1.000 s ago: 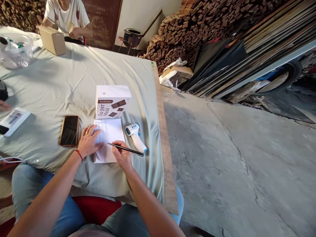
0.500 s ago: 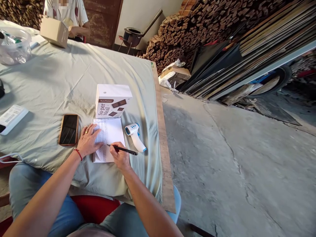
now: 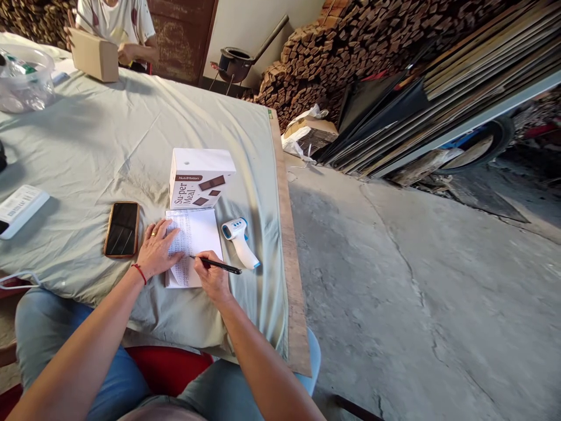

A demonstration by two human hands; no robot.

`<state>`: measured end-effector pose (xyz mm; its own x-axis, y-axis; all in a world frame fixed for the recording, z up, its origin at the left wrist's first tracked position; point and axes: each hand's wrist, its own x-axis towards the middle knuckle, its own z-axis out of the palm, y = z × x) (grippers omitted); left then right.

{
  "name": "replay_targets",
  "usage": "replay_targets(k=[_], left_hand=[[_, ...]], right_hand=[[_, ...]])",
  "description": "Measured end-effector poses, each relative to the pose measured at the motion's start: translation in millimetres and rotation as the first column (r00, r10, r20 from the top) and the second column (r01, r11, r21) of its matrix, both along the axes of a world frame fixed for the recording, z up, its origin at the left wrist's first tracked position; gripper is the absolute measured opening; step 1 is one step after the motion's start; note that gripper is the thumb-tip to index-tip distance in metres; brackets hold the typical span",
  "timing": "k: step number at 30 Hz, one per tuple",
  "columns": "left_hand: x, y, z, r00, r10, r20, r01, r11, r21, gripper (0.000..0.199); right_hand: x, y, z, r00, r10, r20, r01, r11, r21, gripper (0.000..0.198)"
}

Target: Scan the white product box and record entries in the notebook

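Note:
My right hand (image 3: 213,279) is closed round a black pen (image 3: 223,266), its tip down at the page. The notebook (image 3: 204,234) lies on the cloth, with rows of small handwriting on its left side. Flat across the page's left edge rests my left hand (image 3: 158,250), fingers spread, wearing a ring and a red wrist cord. A white box (image 3: 201,175) printed "Su-per Meal" stands just beyond the notebook's top. To the right lies a white and blue infrared thermometer (image 3: 241,241). Left of my left hand is a phone (image 3: 121,229) in a brown case.
The table is covered by a pale cloth (image 3: 144,140), its wooden edge (image 3: 291,263) showing at right. A white device (image 3: 23,210) and a clear plastic tub (image 3: 26,82) are at left. Across the table, a person (image 3: 127,35) holds a cardboard box (image 3: 94,55). Firewood (image 3: 315,58) is stacked behind.
The pen's back end has shifted slightly left with my right hand. Across the table, the person's cardboard box has tilted more upright. My left hand stays in place.

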<state>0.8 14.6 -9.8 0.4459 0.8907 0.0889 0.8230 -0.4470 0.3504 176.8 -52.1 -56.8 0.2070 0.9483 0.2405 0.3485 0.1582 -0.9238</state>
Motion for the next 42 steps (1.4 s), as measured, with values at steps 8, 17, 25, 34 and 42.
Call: replay_targets(k=[8, 17, 25, 34, 42], left_hand=[[-0.2, 0.4, -0.1, 1.000, -0.005, -0.010, 0.005, 1.000, 0.003, 0.056], [-1.0, 0.7, -0.5, 1.000, -0.008, 0.012, 0.008, 1.000, 0.017, 0.055], [-1.3, 0.8, -2.1, 1.000, -0.009, 0.000, 0.009, 1.000, 0.022, 0.056], [-2.6, 0.5, -3.4, 0.999, -0.006, 0.045, 0.005, 1.000, 0.027, 0.054], [-0.9, -0.3, 1.1, 1.000, 0.002, -0.003, -0.002, 1.000, 0.005, 0.055]], right_hand=[[-0.2, -0.4, 2.4, 1.000, -0.017, -0.003, 0.017, 1.000, -0.005, 0.014], [-1.3, 0.4, 5.1, 0.999, -0.022, -0.023, 0.021, 1.000, -0.018, 0.014], [-1.6, 0.7, 6.7, 1.000, -0.005, -0.021, 0.005, 1.000, -0.014, 0.014], [-3.1, 1.3, 5.2, 0.999, -0.024, -0.035, 0.023, 1.000, -0.006, 0.013], [-0.7, 0.0, 2.0, 0.997, -0.060, 0.042, 0.059, 0.998, 0.015, 0.014]])
